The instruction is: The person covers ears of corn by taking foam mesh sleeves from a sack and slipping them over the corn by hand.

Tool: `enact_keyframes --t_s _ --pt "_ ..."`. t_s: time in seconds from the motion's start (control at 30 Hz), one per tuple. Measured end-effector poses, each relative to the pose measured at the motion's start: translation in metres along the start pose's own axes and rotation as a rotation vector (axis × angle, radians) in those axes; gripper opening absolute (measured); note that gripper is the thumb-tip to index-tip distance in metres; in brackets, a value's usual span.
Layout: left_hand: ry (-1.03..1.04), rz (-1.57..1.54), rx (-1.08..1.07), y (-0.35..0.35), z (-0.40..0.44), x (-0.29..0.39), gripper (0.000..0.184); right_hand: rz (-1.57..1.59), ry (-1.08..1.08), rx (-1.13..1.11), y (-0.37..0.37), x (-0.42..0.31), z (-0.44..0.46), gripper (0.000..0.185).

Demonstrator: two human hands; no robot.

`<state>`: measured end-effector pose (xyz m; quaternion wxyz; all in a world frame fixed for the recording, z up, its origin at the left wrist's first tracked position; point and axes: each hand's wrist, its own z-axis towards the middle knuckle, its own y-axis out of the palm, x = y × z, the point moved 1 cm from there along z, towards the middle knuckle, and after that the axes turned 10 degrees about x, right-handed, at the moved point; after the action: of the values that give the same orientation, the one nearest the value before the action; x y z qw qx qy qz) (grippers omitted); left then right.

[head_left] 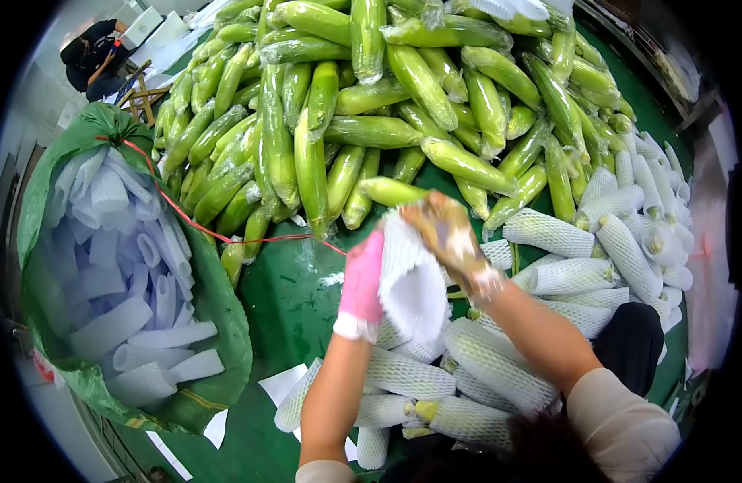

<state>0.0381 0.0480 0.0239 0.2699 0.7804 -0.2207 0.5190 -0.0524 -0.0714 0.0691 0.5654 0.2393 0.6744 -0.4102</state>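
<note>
Left hand [360, 278], pink-gloved, closed on the side of a white foam sleeve [415, 282]; right hand [447, 233] curled at its far end, blurred, cannot tell whether it grips foam or gourd. Green gourd [391, 191] lies just beyond, tip near the right fingers. Probably firm, fairly heavy, skin bruisable, slick if film-wrapped; best held mid-body. Sleeve likely feather-light, springy, mouth gaping. Piled gourds [399, 133] glossy, tapered; sleeved ones [500, 366] matte, netted; sack [226, 346] crinkly, woven-looking.

A produce packing room: plastic-wrapped long green gourds [421, 87] lie heaped on a green surface [278, 322], others in foam netting [500, 366] beside them, near a woven sack [226, 346] stuffed with foam sleeves [117, 322].
</note>
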Motion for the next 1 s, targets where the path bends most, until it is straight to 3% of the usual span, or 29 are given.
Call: enact_keyframes --t_s 0.03,0.07,0.1,0.13,0.17,0.23,0.27,0.3,0.33,0.37,0.4,0.47,0.5,0.53,0.6,0.67,0.7,0.77,0.8,0.87,0.9,0.93,1.0 --pt "-0.002 -0.065 0.036 -0.002 0.017 -0.003 0.034 0.669 0.283 -0.131 0.013 0.020 0.025 0.023" --pt "0.124 0.011 0.116 0.010 0.004 0.043 0.032 1.336 0.574 -0.260 0.030 0.045 0.046 0.020" --pt "0.124 0.017 0.120 0.009 0.011 0.044 0.032 1.422 0.617 -0.256 0.037 0.051 0.054 0.014" --pt "-0.034 -0.170 0.196 0.004 0.022 0.037 0.030 1.515 0.507 -0.464 0.048 0.085 0.073 0.010" --pt "-0.192 -0.358 0.273 -0.002 0.032 0.026 0.029 1.013 0.171 -0.284 0.054 0.101 0.072 0.012" --pt "-0.113 -0.293 0.260 -0.038 0.068 -0.057 0.026 0.568 0.003 -0.138 0.071 0.140 0.074 0.015" --pt "-0.035 -0.237 0.238 -0.048 0.078 -0.084 0.024 0.410 -0.065 -0.054 0.079 0.161 0.074 0.017" --pt "-0.127 -0.335 0.376 -0.039 0.063 -0.072 0.019 0.272 -0.144 0.036 0.084 0.158 0.074 0.020" --pt "-0.070 -0.384 0.476 -0.034 0.067 -0.083 0.014 0.066 -0.110 0.149 0.084 0.159 0.065 0.021" --pt "0.027 -0.621 0.346 -0.033 0.068 -0.093 0.014 -0.107 -0.144 0.248 0.073 0.127 0.052 0.019" --pt "-0.034 -0.762 0.446 -0.031 0.080 -0.104 0.015 -0.120 -0.130 0.291 0.077 0.134 0.053 0.020" --pt "-0.112 -1.048 0.674 -0.023 0.102 -0.119 0.017 -0.837 -0.654 0.414 0.068 0.132 0.048 0.028" --pt "-0.111 -1.044 0.704 -0.019 0.099 -0.109 0.018 -0.861 -0.250 0.093 0.060 0.108 0.048 0.034" --pt "-0.118 -1.045 0.734 -0.015 0.095 -0.102 0.020 -0.958 -0.065 -0.182 0.051 0.086 0.048 0.032" --pt "-0.011 0.780 0.653 -0.015 0.087 -0.086 0.030 -1.061 -0.468 -0.200 0.033 0.085 0.026 0.048" --pt "-0.009 0.645 0.570 -0.002 0.075 -0.087 0.031 -1.001 -0.463 -0.292 0.007 0.083 0.005 0.084" --pt "0.034 0.631 0.546 0.011 0.065 -0.089 0.034 -0.838 -0.482 -0.389 -0.009 0.080 0.000 0.088" --pt "0.030 0.488 0.225 0.039 0.047 -0.098 0.031 -0.545 -0.491 -0.521 -0.054 0.053 -0.013 0.096" --pt "0.063 0.409 0.025 0.059 0.027 -0.091 0.031 -0.659 -0.579 -0.452 -0.072 0.050 -0.020 0.086" --pt "0.176 0.365 -0.282 0.096 -0.010 -0.060 0.034 -0.568 -0.215 -0.488 -0.122 -0.027 -0.037 0.074" --pt "0.244 0.364 -0.373 0.105 -0.030 -0.041 0.037 -0.491 -0.170 -0.490 -0.147 -0.042 -0.039 0.070" --pt "0.297 0.397 -0.367 0.109 -0.046 -0.019 0.040 -0.407 -0.135 -0.491 -0.174 -0.056 -0.042 0.066" --pt "0.283 0.593 -0.227 0.108 -0.059 0.015 0.037 -0.817 0.228 -0.560 -0.227 -0.104 -0.054 0.064"
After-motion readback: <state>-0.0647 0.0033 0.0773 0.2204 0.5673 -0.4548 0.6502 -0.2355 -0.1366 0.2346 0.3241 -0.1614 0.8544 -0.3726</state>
